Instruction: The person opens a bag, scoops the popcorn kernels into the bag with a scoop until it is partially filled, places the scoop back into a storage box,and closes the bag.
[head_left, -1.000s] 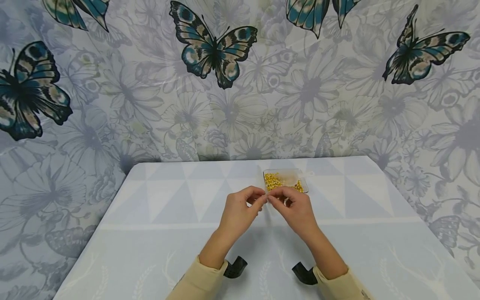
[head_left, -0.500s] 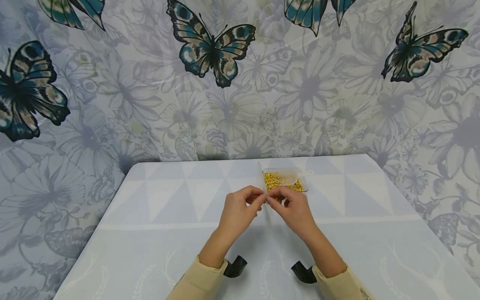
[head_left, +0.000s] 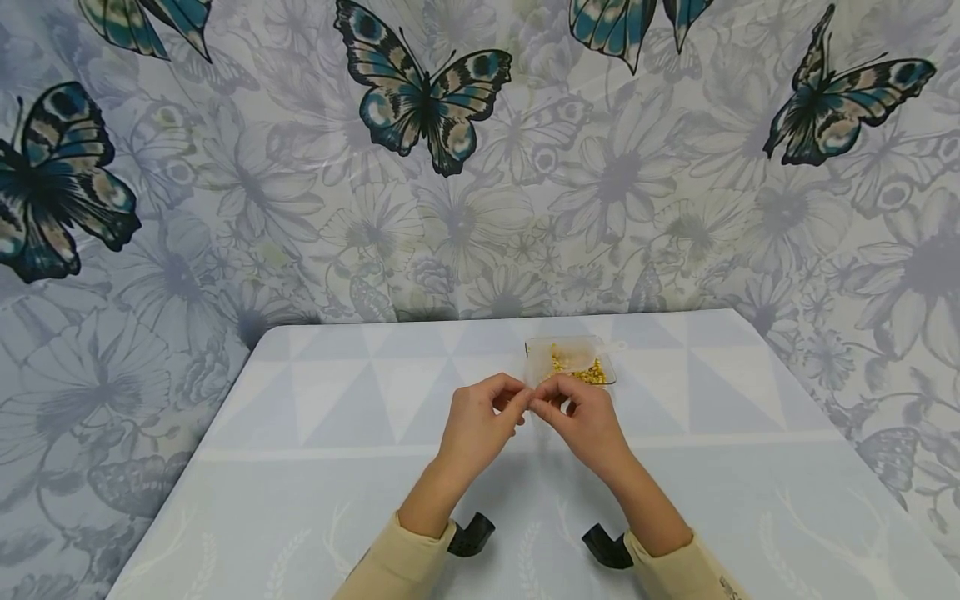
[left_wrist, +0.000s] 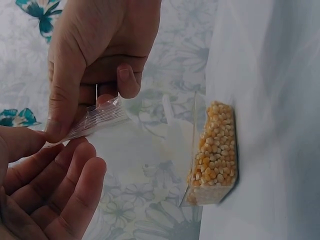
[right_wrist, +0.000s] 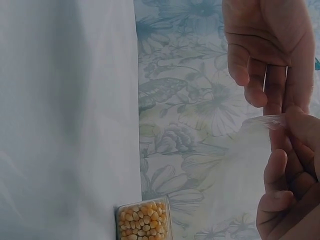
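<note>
A clear, crinkled plastic bag (left_wrist: 102, 119) hangs between the two hands above the table. The left hand (head_left: 478, 423) pinches its upper edge between thumb and fingers. From the other side the right hand (head_left: 588, 421) pinches the same edge, the fingertips of both hands almost touching. In the right wrist view the gathered top of the bag (right_wrist: 262, 120) shows, while its lower part is see-through and hard to make out. Just beyond the hands stands a clear box (left_wrist: 206, 196) of yellow corn kernels (left_wrist: 216, 150). Whether the bag's mouth is parted cannot be seen.
The table (head_left: 300, 500) has a pale patterned cloth. Something whitish and translucent (head_left: 576, 357) lies in or over the box, its kind unclear. Black wrist mounts (head_left: 471, 535) stick out below both sleeves. A butterfly-print curtain (head_left: 465, 242) hangs behind the table.
Both hands keep their pinch, and the right fingertips have shifted slightly left. The filmy bag now veils the kernels in the left part of the box, which showed plainly before.
</note>
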